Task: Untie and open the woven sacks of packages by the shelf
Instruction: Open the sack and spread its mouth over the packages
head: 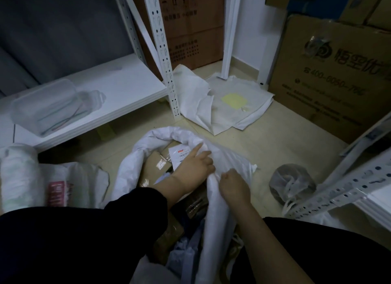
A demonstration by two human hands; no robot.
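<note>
Working the rolled rim of the white woven sack [182, 135], mouth already open on the floor in front of me, just beside the shelf [118, 87]. Fabric reads as soft and limp, thin woven plastic, probably slick under the fingers and prone to slumping back over the load; the sack body looks heavy, being packed with brown parcels [154, 163] and 1 white labelled mailer [179, 154]. Best purchase, I judge, is a bunched fold of the rim, not the flat cloth, which would slip. My left hand [194, 167] reaches in over the mouth, index finger stretched out against the inner edge of the rim on the far right, other fingers loosely curled; it grips nothing that I can make out. My right hand [232, 184] sits on the near right side, fingers curled down into a gathered fold of the sack wall, pinching it. Both hands touch the same stretch of rim, close together. 1 flat emptied sack [222, 106] lies beyond, near the shelf post [165, 51].
</note>
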